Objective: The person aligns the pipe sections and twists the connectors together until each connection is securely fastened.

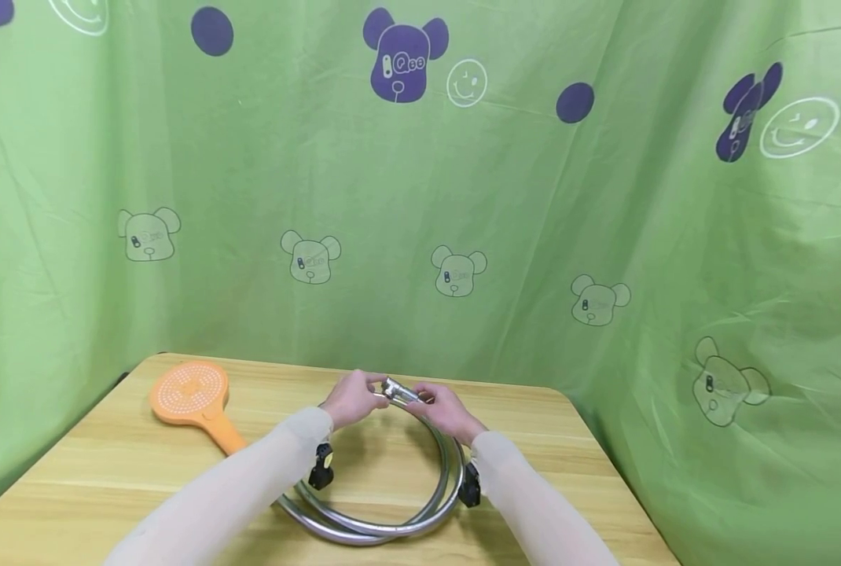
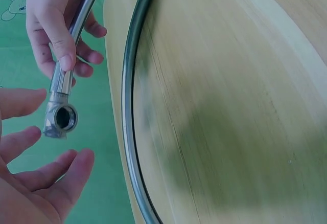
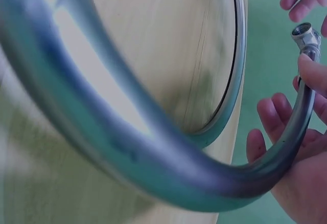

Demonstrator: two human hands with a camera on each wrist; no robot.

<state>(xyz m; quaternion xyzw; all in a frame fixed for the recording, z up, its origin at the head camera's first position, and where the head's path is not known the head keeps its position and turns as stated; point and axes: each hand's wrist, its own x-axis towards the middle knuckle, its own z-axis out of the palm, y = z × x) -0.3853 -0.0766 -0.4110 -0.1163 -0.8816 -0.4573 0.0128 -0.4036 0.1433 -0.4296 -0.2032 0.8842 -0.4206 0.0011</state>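
Observation:
A coiled silver metal shower hose (image 1: 364, 540) lies on the table, with one end lifted toward the far side. My right hand (image 1: 445, 409) grips the hose just behind its metal end fitting (image 2: 61, 117), thumb on top. The fitting has an open threaded socket, seen from the side in the left wrist view. My left hand (image 1: 353, 401) is beside that fitting; its spread fingers (image 2: 71, 178) stand apart from it. To the left, an orange shower head (image 1: 190, 389) rests on the table, nozzle face up, its handle partly hidden behind my left forearm.
The wooden table (image 1: 95, 472) carries the hose loops, which spread below and between my forearms. A green curtain (image 1: 392, 181) with bear prints hangs behind the table and along its sides.

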